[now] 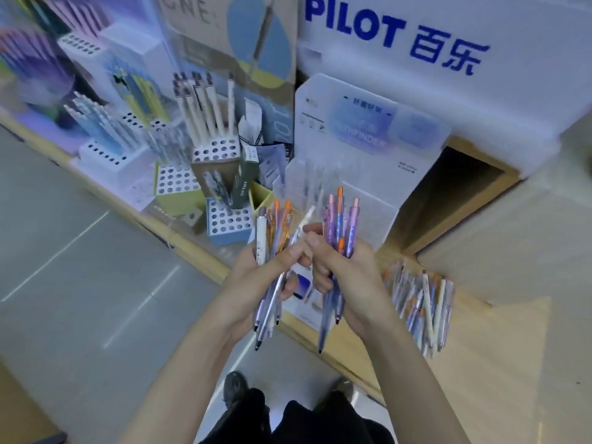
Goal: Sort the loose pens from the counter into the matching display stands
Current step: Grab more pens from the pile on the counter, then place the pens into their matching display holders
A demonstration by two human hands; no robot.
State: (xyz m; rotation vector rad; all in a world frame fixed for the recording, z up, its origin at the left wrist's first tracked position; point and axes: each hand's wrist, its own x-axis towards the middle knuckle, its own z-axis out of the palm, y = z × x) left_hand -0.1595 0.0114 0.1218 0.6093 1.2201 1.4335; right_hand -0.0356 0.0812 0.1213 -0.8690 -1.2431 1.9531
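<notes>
My left hand (256,280) grips a bunch of pens (272,232): a white one, orange-capped clear ones and pale purple ones, tips pointing down. My right hand (349,280) grips a second bunch of purple and blue pens with orange caps (341,216). The fingertips of both hands meet on one clear pen (302,227) between the bunches. A pile of loose pens (419,302) lies on the wooden counter (499,363) to the right of my right hand. A clear acrylic display stand (362,174) stands just behind my hands.
Several stands with hole grids sit to the left: a blue one (227,224), a yellow-green one (176,184) and a brown one holding cream pens (211,123). A white PILOT sign (448,43) rises at the back. The counter edge (198,254) borders grey floor.
</notes>
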